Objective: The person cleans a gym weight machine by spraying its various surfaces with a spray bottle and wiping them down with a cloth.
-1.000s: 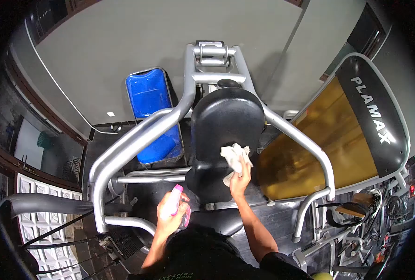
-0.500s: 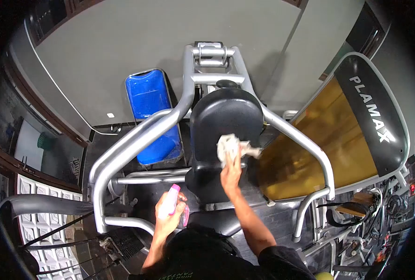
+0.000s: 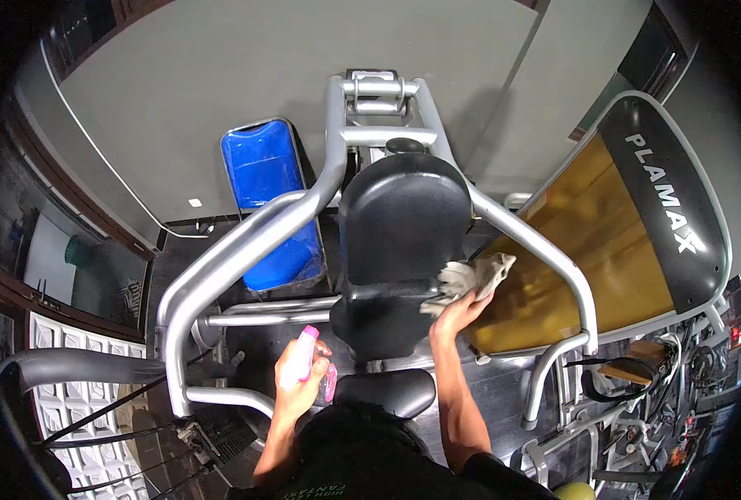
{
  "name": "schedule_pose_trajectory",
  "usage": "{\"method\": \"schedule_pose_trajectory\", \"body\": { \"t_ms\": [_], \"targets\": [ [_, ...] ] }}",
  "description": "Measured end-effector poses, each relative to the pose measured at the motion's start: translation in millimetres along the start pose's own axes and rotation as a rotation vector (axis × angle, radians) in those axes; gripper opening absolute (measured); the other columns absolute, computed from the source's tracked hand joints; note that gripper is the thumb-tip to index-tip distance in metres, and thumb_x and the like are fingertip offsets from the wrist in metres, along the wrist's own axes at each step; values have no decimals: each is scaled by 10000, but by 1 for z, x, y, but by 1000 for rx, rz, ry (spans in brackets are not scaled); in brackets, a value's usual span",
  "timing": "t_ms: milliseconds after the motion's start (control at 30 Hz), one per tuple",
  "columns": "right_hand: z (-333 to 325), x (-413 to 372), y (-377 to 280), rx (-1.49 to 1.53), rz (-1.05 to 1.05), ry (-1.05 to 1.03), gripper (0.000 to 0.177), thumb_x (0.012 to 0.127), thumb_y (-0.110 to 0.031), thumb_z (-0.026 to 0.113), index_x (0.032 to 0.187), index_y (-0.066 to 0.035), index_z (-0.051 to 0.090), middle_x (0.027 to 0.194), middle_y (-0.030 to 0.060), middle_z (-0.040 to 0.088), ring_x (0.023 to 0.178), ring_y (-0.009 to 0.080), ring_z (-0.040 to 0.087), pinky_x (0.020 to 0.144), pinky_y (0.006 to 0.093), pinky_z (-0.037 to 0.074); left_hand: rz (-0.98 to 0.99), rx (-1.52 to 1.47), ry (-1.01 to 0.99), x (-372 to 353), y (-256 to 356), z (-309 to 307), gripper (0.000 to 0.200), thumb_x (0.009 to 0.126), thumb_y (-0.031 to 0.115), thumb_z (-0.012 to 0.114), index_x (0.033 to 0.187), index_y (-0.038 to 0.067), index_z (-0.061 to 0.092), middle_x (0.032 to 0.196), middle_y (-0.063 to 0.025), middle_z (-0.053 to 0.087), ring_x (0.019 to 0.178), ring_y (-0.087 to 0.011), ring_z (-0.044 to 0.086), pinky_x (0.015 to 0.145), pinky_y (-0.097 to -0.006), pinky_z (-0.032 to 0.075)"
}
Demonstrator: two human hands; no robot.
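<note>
A pale crumpled cloth (image 3: pixel 477 279) is gripped in my right hand (image 3: pixel 460 315), at the right edge of the exercise machine's black padded seat (image 3: pixel 379 321). Behind the seat rises its black backrest (image 3: pixel 405 221), framed by silver tubes. My left hand (image 3: pixel 297 379) is wrapped round a white spray bottle (image 3: pixel 300 358) with a pink top, held upright at the lower left of the seat. Part of the bottle is hidden by my fingers.
Curved silver bars (image 3: pixel 245 242) flank the seat on both sides. A folded blue chair (image 3: pixel 264 167) leans on the grey wall behind. At the right stands a yellow-brown panel (image 3: pixel 579 258) marked PLAMAX. A black pad (image 3: pixel 387 393) lies just before my body.
My right hand has moved the cloth rightward and slightly down, off the lower backrest to the seat's right edge. My left hand and the spray bottle stay nearly in place.
</note>
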State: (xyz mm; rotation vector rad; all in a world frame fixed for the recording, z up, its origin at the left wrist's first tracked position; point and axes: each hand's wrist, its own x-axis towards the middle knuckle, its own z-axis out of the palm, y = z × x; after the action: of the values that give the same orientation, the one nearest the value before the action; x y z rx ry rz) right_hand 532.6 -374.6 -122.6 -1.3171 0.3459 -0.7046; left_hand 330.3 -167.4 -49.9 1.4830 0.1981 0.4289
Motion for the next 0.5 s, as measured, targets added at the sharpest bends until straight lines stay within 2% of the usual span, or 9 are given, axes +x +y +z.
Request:
{"method": "schedule_pose_trajectory", "body": {
  "t_ms": [100, 133, 167, 233, 300, 367, 433, 467, 500],
  "targets": [
    [17, 19, 6, -131, -206, -73, 479, 945, -25, 419, 1420, -18, 366, 1448, 174, 389, 1317, 292, 393, 1095, 393, 289, 2, -6, -6, 0, -2, 0, 254, 892, 194, 682, 992, -19, 584, 865, -96, 619, 792, -149, 602, 699, -287, 497],
    [32, 7, -14, -141, -202, -163, 520, 909, 29, 418, 1425, -20, 379, 1449, 178, 399, 1324, 297, 387, 1108, 399, 278, 2, -6, -5, 0, -2, 0, 254, 892, 194, 682, 992, -19, 584, 865, -96, 619, 792, -149, 602, 699, -287, 497],
    [39, 0, 7, -161, -229, -244, 542, 880, 57, 417, 1416, -28, 411, 1444, 202, 405, 1348, 324, 367, 1118, 412, 269, 2, -3, -9, 0, -1, 0, 266, 891, 203, 685, 996, -19, 583, 863, -95, 618, 794, -151, 604, 697, -288, 498],
    [52, -38, 3, -373, -388, -377, 552, 850, 68, 430, 1389, -44, 460, 1453, 226, 392, 1362, 362, 358, 1119, 423, 277, 1, 6, -9, 0, 0, -1, 278, 890, 213, 688, 1001, -19, 582, 861, -94, 618, 795, -153, 606, 696, -289, 499],
    [45, -66, 19, -447, -627, -612, 595, 801, 94, 476, 1356, -115, 519, 1473, 216, 365, 1317, 403, 408, 1072, 432, 364, -1, 32, -2, 1, 0, -2, 301, 891, 234, 690, 1012, -20, 582, 856, -90, 617, 783, -148, 605, 691, -286, 499],
    [32, -93, 32, -427, -483, -908, 576, 732, 138, 504, 1234, -118, 624, 1465, 234, 363, 1308, 396, 422, 1049, 406, 402, -18, 19, 7, 2, 1, -2, 310, 891, 242, 691, 1016, -20, 583, 851, -87, 614, 777, -146, 604, 689, -284, 500],
    [21, -105, 25, -461, -422, -1181, 641, 721, 163, 494, 1259, -169, 602, 1458, 227, 368, 1264, 406, 462, 1008, 409, 446, -36, 4, 18, 1, 2, -2, 318, 890, 250, 692, 1019, -20, 584, 847, -84, 612, 771, -144, 604, 687, -283, 501],
    [19, -109, 18, -450, -230, -1313, 654, 717, 165, 495, 1283, -154, 566, 1421, 225, 415, 1243, 416, 470, 1003, 437, 446, -34, 9, 28, 2, 2, -1, 326, 888, 255, 696, 1023, -20, 585, 845, -81, 609, 768, -141, 604, 686, -280, 501],
    [19, -113, 22, -386, -296, -1276, 612, 757, 147, 478, 1291, -146, 547, 1357, 176, 519, 1207, 338, 547, 968, 397, 476, -30, 16, 40, 2, 3, -2, 335, 885, 261, 700, 1028, -20, 586, 843, -79, 606, 765, -138, 604, 685, -278, 502]
  ]
}}
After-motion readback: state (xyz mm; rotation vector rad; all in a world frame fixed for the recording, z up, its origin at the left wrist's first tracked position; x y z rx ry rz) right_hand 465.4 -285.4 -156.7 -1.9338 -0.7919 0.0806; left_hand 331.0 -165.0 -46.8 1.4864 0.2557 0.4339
